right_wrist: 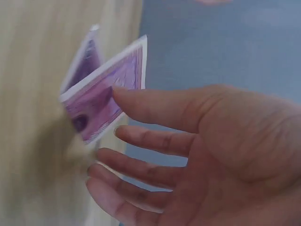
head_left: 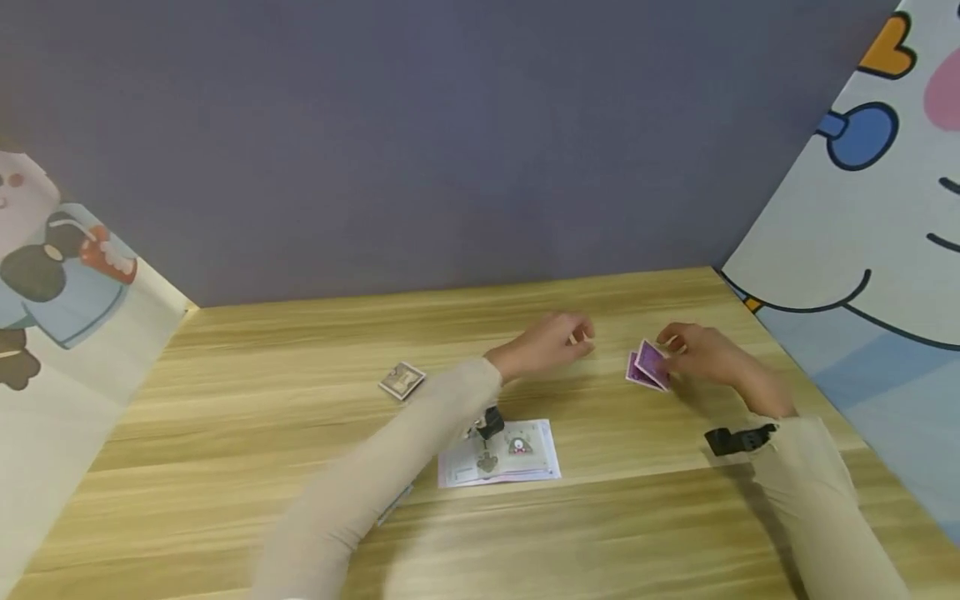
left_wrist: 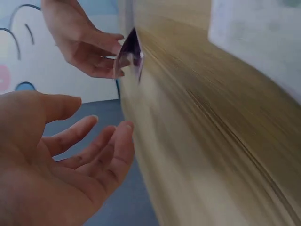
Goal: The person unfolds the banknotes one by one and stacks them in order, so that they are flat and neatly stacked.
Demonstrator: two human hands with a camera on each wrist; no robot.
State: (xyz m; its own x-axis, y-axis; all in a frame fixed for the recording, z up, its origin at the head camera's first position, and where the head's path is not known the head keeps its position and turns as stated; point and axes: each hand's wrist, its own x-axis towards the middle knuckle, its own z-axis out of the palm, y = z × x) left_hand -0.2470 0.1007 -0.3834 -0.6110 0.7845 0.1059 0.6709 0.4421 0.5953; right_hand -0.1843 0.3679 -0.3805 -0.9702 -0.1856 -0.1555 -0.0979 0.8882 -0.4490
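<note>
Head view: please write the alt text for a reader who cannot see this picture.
The person's right hand touches two purple, white-edged paper panels, meeting at an angle, on a light wood-grain table; the empty left hand is beside them. Pale, rectangular printed paper lies nearer the viewer, and a small, square, brown-and-white printed piece lies farther left.

Cream, wrinkled left sleeve [head_left: 390, 454] and matching right sleeve [head_left: 817, 492]; black left wrist camera [head_left: 492, 423], blocky black right wrist camera [head_left: 726, 442].

Cartoon-printed panels [head_left: 862, 229] flank a wooden table [head_left: 225, 433] before a grey wall [head_left: 450, 150].
</note>
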